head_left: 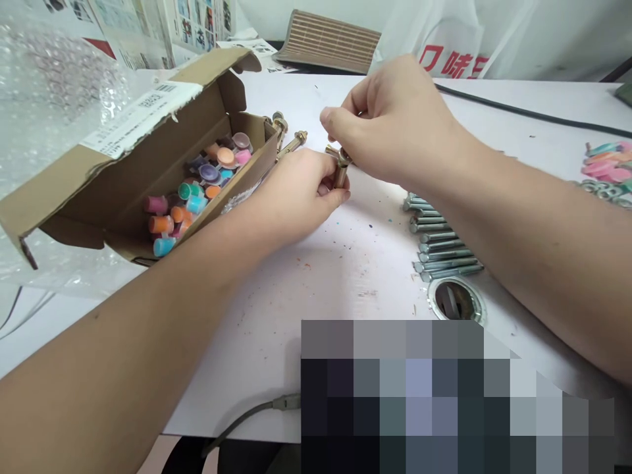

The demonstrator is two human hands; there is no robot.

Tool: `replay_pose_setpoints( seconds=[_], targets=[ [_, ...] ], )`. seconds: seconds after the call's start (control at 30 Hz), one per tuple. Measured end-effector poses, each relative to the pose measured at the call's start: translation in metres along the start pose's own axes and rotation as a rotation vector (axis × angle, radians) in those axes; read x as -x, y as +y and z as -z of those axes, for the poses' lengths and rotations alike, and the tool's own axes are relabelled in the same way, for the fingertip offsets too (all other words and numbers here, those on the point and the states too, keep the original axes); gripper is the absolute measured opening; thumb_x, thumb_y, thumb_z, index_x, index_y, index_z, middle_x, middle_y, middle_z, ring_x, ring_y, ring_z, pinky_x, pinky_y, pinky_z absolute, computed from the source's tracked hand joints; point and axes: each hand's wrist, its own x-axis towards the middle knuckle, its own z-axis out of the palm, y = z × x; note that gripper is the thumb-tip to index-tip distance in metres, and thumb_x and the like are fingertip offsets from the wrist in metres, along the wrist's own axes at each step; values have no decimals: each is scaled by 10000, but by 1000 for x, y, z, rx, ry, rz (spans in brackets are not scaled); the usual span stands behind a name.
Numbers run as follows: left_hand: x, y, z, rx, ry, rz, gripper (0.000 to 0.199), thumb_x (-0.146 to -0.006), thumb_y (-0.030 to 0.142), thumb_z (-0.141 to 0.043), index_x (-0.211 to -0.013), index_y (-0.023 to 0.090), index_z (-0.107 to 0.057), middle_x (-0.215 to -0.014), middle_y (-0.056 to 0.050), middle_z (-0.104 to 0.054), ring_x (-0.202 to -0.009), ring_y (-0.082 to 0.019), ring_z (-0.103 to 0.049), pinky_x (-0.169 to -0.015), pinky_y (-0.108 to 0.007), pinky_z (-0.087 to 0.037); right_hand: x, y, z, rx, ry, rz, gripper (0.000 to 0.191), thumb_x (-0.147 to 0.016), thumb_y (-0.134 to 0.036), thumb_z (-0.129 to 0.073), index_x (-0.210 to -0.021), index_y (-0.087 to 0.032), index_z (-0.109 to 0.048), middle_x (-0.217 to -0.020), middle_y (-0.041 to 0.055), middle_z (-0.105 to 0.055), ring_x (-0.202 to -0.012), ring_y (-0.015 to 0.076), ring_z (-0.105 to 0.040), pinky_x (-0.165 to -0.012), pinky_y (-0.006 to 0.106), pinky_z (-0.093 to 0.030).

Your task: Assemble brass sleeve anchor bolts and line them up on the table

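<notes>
My left hand [306,187] is closed around a brass-coloured metal expansion sleeve [340,172], held upright between thumb and fingers just above the table. Its upper end looks split and flared. Right above it, my right hand [402,122] is closed, thumb and forefinger pinched together; whatever they hold is hidden. The lower fingers of that hand reach close to the top of the sleeve. Behind my left hand lie brass-coloured expansion bolts [295,143] with nuts, partly covered by the hand and the box.
An open cardboard box [133,178] holds several small coloured paint pots [210,173]. Silver bolts [447,253] lie in a row under my right forearm, near a round metal ring [457,299]. Washers [605,189] and coloured plastic pieces [609,161] sit far right. A black cable [523,112] crosses behind.
</notes>
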Motion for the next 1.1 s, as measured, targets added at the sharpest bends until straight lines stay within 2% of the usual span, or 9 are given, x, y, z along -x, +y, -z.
replay_pose_setpoints(
  seconds=[0.23, 0.37, 0.47, 0.53, 0.67, 0.8, 0.93, 1.03, 1.1],
  targets=[
    [1, 0, 1, -24, -29, -5, 136, -852, 269, -581, -814, 212, -698, -747, -12, -643, -699, -156, -557, -666, -327, -399, 0, 1, 1, -51, -60, -113, 352, -910, -367, -556, -586, -231, -583, -473, 4, -379, -470, 138, -308, -500, 335, -286],
    [0, 6, 3, -65, -45, 24, 136, -854, 291, -574, -794, 215, -669, -765, -17, -628, -732, -156, -541, -712, -346, -410, -4, -1, -3, 5, 9, -96, 301, -875, -286, -588, -580, -236, -618, -432, -7, -366, -440, 134, -278, -522, 351, -277],
    [2, 12, 7, -94, -68, 37, 164, -870, 332, -567, -805, 213, -659, -791, -27, -624, -732, -150, -509, -737, -365, -408, -8, 0, -8, -10, 27, -64, 338, -913, -284, -575, -586, -229, -637, -429, 2, -416, -438, 140, -352, -522, 346, -304],
    [4, 15, 9, -88, -68, 36, 168, -870, 331, -565, -807, 209, -661, -781, -32, -627, -729, -152, -502, -744, -366, -404, -9, 2, -10, -69, 27, -4, 421, -974, -308, -531, -574, -227, -633, -427, 4, -423, -443, 140, -388, -519, 338, -314],
    [6, 16, 10, -92, -84, 61, 199, -883, 360, -547, -838, 206, -666, -775, -23, -626, -793, -172, -511, -789, -344, -414, -5, 7, -11, -120, 69, 234, 574, -1046, -415, -473, -523, -219, -603, -460, 20, -457, -480, 129, -409, -534, 330, -284],
    [4, 13, 9, -47, -77, 38, 172, -869, 346, -582, -824, 204, -669, -793, -25, -646, -754, -163, -547, -759, -331, -421, 2, 10, -9, -64, 111, 380, 599, -1055, -424, -457, -501, -218, -553, -497, 27, -465, -510, 127, -387, -573, 338, -240],
    [4, 11, 6, -49, -29, 40, 178, -864, 326, -584, -757, 205, -657, -761, -20, -651, -717, -155, -540, -745, -325, -426, 6, 13, -7, -41, 121, 433, 619, -1034, -456, -483, -465, -221, -419, -500, 26, -425, -528, 134, -382, -600, 343, -215],
    [6, 13, 6, -52, -11, 37, 207, -864, 326, -600, -693, 209, -596, -725, -21, -627, -695, -147, -520, -735, -334, -432, 9, 13, -4, 5, 97, 459, 624, -1021, -474, -490, -474, -210, -345, -494, 9, -339, -532, 130, -283, -609, 348, -182],
    [6, 14, 7, -61, -10, 24, 220, -869, 326, -603, -683, 218, -552, -725, -22, -609, -697, -146, -509, -714, -341, -433, 11, 10, 0, 51, 64, 460, 623, -1026, -484, -461, -477, -208, -354, -499, 2, -287, -552, 133, -213, -617, 358, -163]
  ],
)
